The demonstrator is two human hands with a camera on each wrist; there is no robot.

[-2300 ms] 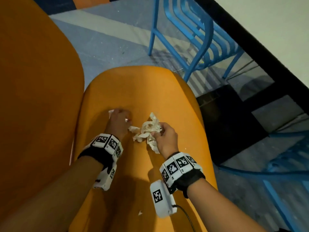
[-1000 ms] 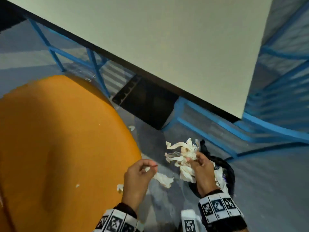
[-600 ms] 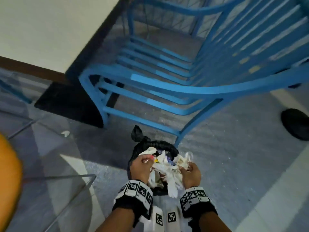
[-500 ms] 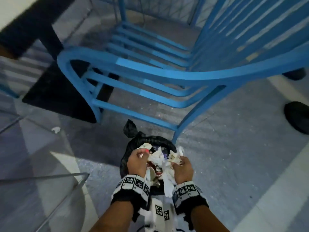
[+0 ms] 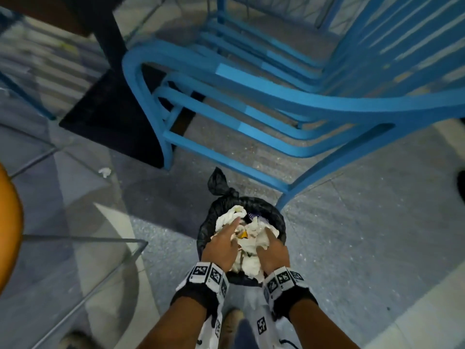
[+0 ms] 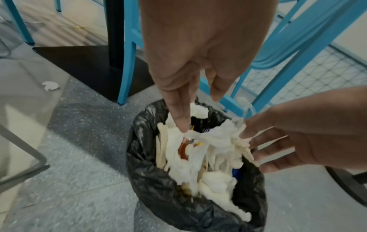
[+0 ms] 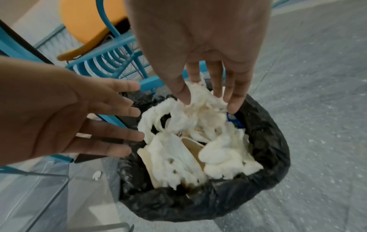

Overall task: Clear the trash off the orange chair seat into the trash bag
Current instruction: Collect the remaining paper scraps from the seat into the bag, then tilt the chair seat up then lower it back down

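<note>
A black trash bag (image 5: 208, 230) stands open on the floor right below me, stuffed with torn white tissue (image 5: 247, 244). Both hands hover over its mouth. My left hand (image 5: 226, 238) has its fingers straight and spread, one fingertip (image 6: 182, 124) touching the tissue (image 6: 198, 149). In the right wrist view my right hand (image 7: 208, 97) also points straight fingers down into the tissue (image 7: 178, 149), which hangs loose into the bag (image 7: 268, 157). Neither hand grips anything. Only an edge of the orange chair seat (image 5: 8, 222) shows at far left.
A blue slatted chair (image 5: 251, 96) stands just beyond the bag, its leg close to the rim. A black table base (image 5: 108, 117) lies further left. One small white scrap (image 5: 104, 172) lies on the grey floor, near the orange chair's metal legs (image 5: 83, 239).
I turned from the orange seat to the bag with the tissue in both hands. Since half a second ago both hands have opened and the tissue has dropped into the bag.
</note>
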